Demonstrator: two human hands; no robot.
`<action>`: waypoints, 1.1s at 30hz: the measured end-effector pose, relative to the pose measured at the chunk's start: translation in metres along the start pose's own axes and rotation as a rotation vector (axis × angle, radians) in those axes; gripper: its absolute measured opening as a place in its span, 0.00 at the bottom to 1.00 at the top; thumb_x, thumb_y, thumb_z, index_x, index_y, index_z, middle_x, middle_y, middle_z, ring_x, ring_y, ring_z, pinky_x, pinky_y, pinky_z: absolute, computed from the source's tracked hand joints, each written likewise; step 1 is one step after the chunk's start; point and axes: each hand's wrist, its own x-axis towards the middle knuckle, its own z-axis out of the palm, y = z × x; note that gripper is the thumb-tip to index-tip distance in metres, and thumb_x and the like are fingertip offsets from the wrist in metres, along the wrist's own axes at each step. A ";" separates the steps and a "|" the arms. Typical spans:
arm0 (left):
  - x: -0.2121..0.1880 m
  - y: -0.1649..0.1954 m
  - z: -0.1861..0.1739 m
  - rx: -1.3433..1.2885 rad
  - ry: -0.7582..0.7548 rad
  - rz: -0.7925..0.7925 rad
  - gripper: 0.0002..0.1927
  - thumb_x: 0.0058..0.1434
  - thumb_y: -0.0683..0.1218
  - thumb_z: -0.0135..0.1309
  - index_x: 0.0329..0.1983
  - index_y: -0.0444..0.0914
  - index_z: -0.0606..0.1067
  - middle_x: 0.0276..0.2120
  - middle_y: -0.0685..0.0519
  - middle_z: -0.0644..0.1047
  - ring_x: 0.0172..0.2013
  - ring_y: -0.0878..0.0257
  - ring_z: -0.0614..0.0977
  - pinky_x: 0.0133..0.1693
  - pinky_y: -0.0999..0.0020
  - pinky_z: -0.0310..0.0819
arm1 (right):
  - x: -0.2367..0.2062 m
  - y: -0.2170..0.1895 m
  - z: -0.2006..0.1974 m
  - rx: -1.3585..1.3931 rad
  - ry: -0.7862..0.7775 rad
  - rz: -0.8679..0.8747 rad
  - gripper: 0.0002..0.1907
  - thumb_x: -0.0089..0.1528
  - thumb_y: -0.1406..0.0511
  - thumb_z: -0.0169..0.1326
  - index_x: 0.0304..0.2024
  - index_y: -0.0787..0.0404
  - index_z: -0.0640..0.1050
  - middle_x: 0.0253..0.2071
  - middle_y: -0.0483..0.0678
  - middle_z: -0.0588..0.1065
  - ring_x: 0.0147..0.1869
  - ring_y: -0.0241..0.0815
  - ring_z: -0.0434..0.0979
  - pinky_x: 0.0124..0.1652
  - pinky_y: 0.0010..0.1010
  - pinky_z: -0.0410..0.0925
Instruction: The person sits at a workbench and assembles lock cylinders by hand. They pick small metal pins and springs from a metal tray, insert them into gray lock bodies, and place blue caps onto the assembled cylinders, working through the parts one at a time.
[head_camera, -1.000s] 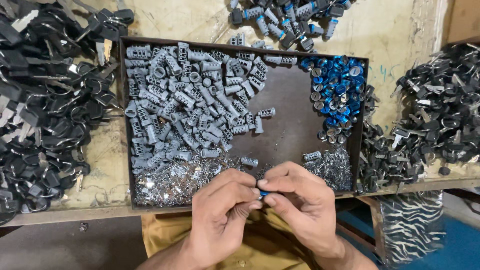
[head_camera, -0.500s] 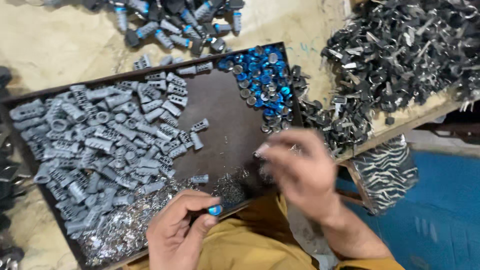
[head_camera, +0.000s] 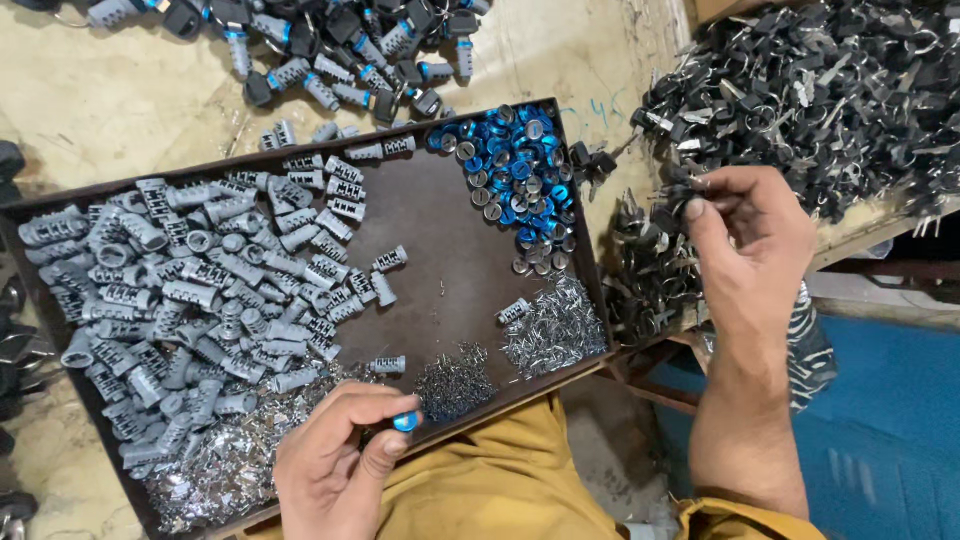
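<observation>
The left hand (head_camera: 335, 465) pinches a small part with a blue end (head_camera: 406, 421) between thumb and fingers. It sits right at the near edge of the dark tray (head_camera: 440, 240), by the person's yellow clothes (head_camera: 500, 480). The right hand (head_camera: 745, 235) is well apart from it, out past the right edge of the tray. Its fingers close on a black key (head_camera: 668, 215) in the big pile of black keys (head_camera: 800, 90) on the counter (head_camera: 120, 100).

Just beside the left hand lie little shiny metal bits (head_camera: 225, 465) and a small heap of tiny dark springs (head_camera: 452, 382). Another heap of thin silver pins (head_camera: 555, 330) lies near the tray's right edge. The middle of the tray is bare and brown, with only a few loose parts on it. The left half is full of grey lock barrels (head_camera: 190, 290). Blue rings (head_camera: 515, 165) fill the far right corner.

Past the far edge of the tray, more lock parts with blue rings (head_camera: 330, 50) lie on the counter. To the right, the counter ends and a blue floor (head_camera: 890, 420) shows below.
</observation>
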 end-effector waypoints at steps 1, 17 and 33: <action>0.000 0.001 0.000 -0.018 0.001 -0.033 0.09 0.60 0.37 0.59 0.43 0.27 0.80 0.40 0.46 0.80 0.40 0.65 0.80 0.44 0.73 0.74 | -0.001 0.002 0.001 0.040 -0.005 0.019 0.10 0.66 0.75 0.56 0.50 0.62 0.77 0.36 0.38 0.74 0.37 0.24 0.69 0.36 0.16 0.62; 0.002 0.004 0.000 -0.063 -0.022 -0.025 0.09 0.62 0.37 0.58 0.44 0.27 0.80 0.41 0.47 0.79 0.40 0.65 0.80 0.44 0.74 0.74 | -0.012 -0.009 -0.012 0.159 -0.105 -0.045 0.12 0.67 0.83 0.52 0.52 0.73 0.77 0.49 0.48 0.73 0.49 0.34 0.79 0.53 0.24 0.74; 0.002 0.007 0.001 -0.135 0.023 -0.089 0.08 0.65 0.39 0.56 0.44 0.30 0.80 0.38 0.50 0.78 0.31 0.69 0.80 0.32 0.76 0.75 | -0.052 -0.043 0.023 0.456 -0.369 -0.038 0.14 0.61 0.82 0.51 0.49 0.73 0.78 0.52 0.58 0.75 0.51 0.43 0.81 0.51 0.32 0.78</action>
